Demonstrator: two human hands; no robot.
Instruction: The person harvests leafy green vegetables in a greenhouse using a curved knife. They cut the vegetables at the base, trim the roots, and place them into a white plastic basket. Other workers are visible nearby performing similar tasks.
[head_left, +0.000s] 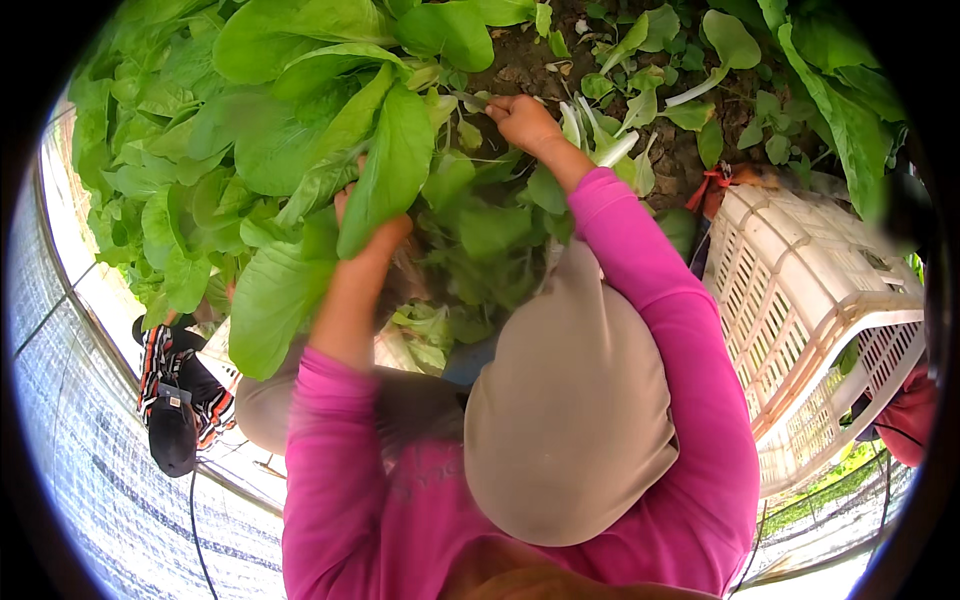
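Observation:
My right hand (526, 127) is closed around a small knife, whose thin grey blade (469, 99) points left at the base of a leafy green plant (330, 135). The knife's handle is hidden in my fist. My left hand (382, 225) reaches in among the same plant's broad leaves, with fingers curled against them. One long leaf covers most of that hand. Cut-looking white stalks (619, 150) with leaves lie on the soil (517, 60) just right of my right hand.
A white plastic crate (780, 300) stands at the right, with a red cloth (904, 416) beyond it. Dense greens (150, 172) fill the left. Another person in a dark cap (172, 435) is at the far left. Loose leaves (480, 232) lie below my hands, near my knees.

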